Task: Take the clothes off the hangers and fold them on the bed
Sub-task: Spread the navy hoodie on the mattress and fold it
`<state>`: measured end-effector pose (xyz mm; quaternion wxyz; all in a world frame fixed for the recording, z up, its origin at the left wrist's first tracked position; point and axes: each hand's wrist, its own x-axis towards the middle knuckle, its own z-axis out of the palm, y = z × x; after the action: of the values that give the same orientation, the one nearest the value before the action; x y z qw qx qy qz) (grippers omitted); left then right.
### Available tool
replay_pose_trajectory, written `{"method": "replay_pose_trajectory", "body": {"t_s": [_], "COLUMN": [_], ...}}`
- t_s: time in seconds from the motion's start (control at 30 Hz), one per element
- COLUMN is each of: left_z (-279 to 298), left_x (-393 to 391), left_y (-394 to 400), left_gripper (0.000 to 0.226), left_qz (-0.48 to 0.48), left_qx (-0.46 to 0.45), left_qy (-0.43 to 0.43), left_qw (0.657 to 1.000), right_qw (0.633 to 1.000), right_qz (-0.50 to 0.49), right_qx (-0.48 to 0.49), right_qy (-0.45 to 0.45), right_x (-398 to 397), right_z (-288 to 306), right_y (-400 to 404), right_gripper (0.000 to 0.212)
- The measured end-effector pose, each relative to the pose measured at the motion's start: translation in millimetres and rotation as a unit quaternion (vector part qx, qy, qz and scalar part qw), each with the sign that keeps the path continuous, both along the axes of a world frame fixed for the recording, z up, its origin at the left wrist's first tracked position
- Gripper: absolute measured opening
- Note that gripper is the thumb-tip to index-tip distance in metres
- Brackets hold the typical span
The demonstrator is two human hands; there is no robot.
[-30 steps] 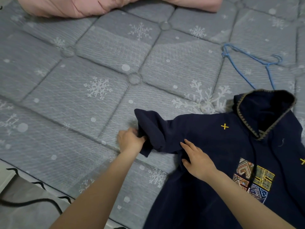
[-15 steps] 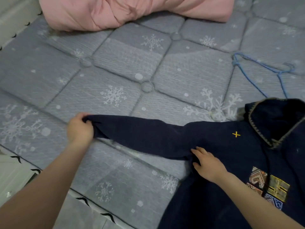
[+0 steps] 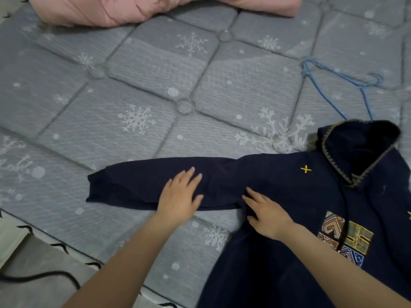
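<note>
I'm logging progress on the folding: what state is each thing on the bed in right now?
Navy hoodie: off its hanger, lying front up on the mattress, unfolded.
Sleeve: stretched out flat to the side.
Left hand: flat, pressing on the sleeve.
Right hand: fingers straight, resting near the armpit.
Blue hanger: bare, lying beyond the hood.
Pink bedding: bunched at the far edge.

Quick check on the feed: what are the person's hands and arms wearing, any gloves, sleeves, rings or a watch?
Nothing visible. The left hand and right hand are bare, without gloves or rings, and both forearms are uncovered up to the frame edge: no sleeves, watch or bracelet.
</note>
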<state>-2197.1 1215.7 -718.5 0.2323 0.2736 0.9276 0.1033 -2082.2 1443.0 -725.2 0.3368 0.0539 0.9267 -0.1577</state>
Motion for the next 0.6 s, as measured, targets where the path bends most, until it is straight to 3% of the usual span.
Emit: {"method": "replay_pose_trajectory", "body": {"t_s": [0.07,0.13,0.33,0.6], "left_z": [-11.6,-14.3,0.2,21.8], "left_x": [11.8,14.0,21.4,93.8], "left_y": [13.3,19.2,65.9,184.1], "left_gripper": [0.064,0.063,0.06,0.062], "left_qz": [-0.027,-0.009,-0.018,-0.176], "left_qx": [-0.126,-0.164,-0.106,-0.063], "left_qy": [-0.081,-0.088,0.027,0.022], "left_qw": [0.988,0.982,0.994,0.982], "right_qw": [1.0,1.0,0.986,0.945], "right_qz": [0.004,-0.002,-0.158,-0.319], "right_qx": [-0.015,-0.021,0.018,0.073], "right_qy": [0.0,0.014,0.043,-0.016], "right_x": [4.4,9.3,62.5,183.2], "right_z": [2.9,7.2,15.9,31.5], "right_y": [6.5,14.1,76.6,176.1], "right_gripper": [0.064,0.063,0.057,0.047]}}
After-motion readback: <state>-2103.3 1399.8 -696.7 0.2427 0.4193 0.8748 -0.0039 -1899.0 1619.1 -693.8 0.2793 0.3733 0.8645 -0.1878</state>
